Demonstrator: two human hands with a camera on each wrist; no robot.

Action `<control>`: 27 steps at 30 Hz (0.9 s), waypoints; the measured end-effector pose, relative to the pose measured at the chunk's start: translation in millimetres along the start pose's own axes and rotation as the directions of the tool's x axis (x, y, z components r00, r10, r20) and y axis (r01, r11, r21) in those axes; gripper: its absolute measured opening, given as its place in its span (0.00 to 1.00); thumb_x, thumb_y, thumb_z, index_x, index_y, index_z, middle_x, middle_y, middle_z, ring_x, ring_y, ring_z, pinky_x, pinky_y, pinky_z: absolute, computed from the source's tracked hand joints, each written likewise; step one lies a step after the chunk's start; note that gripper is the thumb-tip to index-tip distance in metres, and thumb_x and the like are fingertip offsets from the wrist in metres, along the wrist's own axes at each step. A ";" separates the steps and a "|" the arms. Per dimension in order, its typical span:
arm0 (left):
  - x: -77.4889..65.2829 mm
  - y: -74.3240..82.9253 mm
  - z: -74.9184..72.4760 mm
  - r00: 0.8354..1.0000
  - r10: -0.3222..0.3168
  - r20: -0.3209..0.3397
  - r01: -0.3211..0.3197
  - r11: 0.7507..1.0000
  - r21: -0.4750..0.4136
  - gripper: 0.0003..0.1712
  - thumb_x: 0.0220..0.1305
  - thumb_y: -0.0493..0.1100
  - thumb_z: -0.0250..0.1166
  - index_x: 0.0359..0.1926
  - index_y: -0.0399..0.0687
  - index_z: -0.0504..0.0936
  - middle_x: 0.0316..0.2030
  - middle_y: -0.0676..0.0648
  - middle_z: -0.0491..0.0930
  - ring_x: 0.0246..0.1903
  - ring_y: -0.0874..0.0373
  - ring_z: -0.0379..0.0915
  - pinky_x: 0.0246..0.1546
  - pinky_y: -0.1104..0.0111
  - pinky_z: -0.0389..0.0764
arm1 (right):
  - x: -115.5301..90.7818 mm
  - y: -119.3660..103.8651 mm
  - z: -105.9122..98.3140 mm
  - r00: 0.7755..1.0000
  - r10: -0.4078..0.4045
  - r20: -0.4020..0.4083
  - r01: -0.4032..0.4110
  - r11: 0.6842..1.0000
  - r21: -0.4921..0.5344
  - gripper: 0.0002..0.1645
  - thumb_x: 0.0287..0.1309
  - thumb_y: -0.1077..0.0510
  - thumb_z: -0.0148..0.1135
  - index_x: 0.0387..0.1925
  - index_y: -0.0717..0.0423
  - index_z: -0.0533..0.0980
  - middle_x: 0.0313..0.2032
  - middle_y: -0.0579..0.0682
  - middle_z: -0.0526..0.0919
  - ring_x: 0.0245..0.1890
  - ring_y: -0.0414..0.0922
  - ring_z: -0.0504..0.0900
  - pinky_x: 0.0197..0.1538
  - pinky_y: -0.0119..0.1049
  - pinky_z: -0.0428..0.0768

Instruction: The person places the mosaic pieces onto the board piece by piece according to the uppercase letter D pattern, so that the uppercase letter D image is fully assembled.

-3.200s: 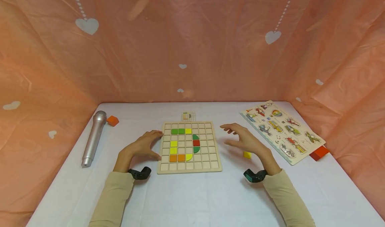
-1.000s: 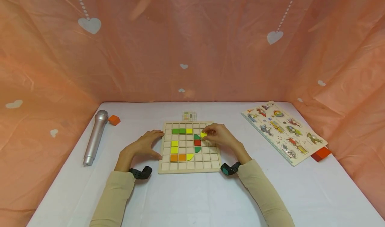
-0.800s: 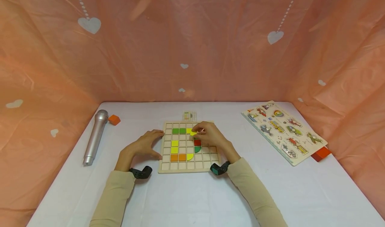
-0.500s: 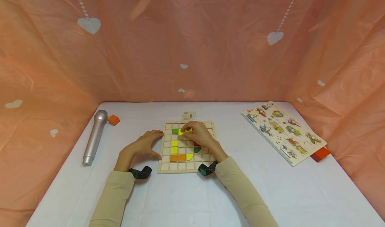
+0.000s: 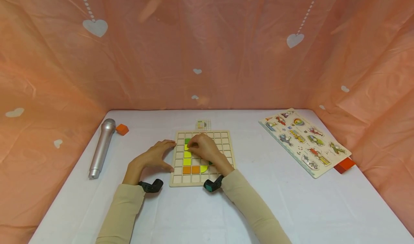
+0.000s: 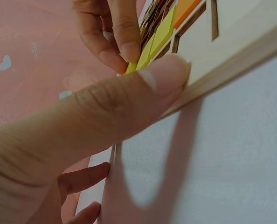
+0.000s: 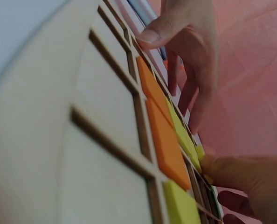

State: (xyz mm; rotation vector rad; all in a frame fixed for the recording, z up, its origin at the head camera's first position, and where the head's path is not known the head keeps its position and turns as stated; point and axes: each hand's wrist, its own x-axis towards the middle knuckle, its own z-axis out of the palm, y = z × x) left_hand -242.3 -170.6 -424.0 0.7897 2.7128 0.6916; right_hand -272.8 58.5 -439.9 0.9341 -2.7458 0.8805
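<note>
A wooden grid board (image 5: 179, 179) lies in the middle of the table with coloured tiles in its cells. My left hand (image 5: 155, 156) rests at its left side, thumb tip on the near rim and the other fingertips at the edge farther up. Between thumb and fingers my right hand (image 5: 205, 147) pinches a yellow tile (image 7: 200, 152), at the left column between a green tile (image 5: 187, 141) and a yellow square (image 5: 187, 161). Two orange tiles (image 5: 191, 169) and a yellow rounded tile (image 5: 203, 169) fill cells nearer me. The right hand covers the tiles farther right.
Behind the board lies a small pattern card (image 5: 203, 124). A silver microphone (image 5: 101, 148) and an orange block (image 5: 122, 129) are at the left. To the right, a picture puzzle board (image 5: 308, 139) leans over a red block (image 5: 344, 165). A peach curtain (image 5: 207, 57) encloses the table.
My right hand has picked up the yellow tile from the table right of the board and carried it leftward across the grid to the left column. The left hand has stayed put.
</note>
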 end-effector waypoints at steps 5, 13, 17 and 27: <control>0.3 0.1 -0.2 1.000 0.000 0.002 0.000 1.000 0.002 0.56 0.38 0.53 0.78 0.66 0.35 0.62 0.65 0.36 0.60 0.64 0.39 0.54 0.63 0.46 0.58 | -0.9 -1.3 1.4 0.997 -0.073 -0.019 0.071 0.994 -0.084 0.06 0.54 0.56 0.66 0.32 0.52 0.85 0.35 0.45 0.84 0.39 0.42 0.79 0.49 0.34 0.76; 0.0 0.9 -1.3 1.000 0.021 -0.009 -0.021 1.000 0.007 0.55 0.37 0.52 0.78 0.65 0.33 0.62 0.64 0.35 0.61 0.63 0.38 0.55 0.63 0.46 0.59 | -2.1 -3.4 -2.2 0.989 -0.148 0.007 0.148 0.981 -0.125 0.06 0.56 0.59 0.64 0.34 0.53 0.85 0.36 0.47 0.83 0.39 0.43 0.77 0.47 0.33 0.74; -0.4 1.5 -0.5 1.000 0.012 -0.008 -0.012 1.000 0.002 0.55 0.37 0.52 0.78 0.65 0.34 0.63 0.64 0.35 0.60 0.63 0.38 0.55 0.63 0.46 0.59 | -2.5 -3.0 -7.8 0.984 -0.175 0.039 0.178 0.979 -0.095 0.09 0.58 0.61 0.62 0.39 0.56 0.84 0.37 0.48 0.85 0.38 0.43 0.80 0.51 0.36 0.73; 6.2 1.6 -1.3 1.000 -0.014 0.015 0.014 1.000 -0.001 0.52 0.43 0.54 0.75 0.66 0.37 0.62 0.66 0.37 0.59 0.65 0.39 0.52 0.65 0.46 0.55 | -20.8 17.6 -50.9 0.998 -0.062 -0.022 0.061 0.997 -0.037 0.18 0.60 0.58 0.59 0.52 0.56 0.76 0.50 0.54 0.77 0.50 0.51 0.71 0.52 0.44 0.74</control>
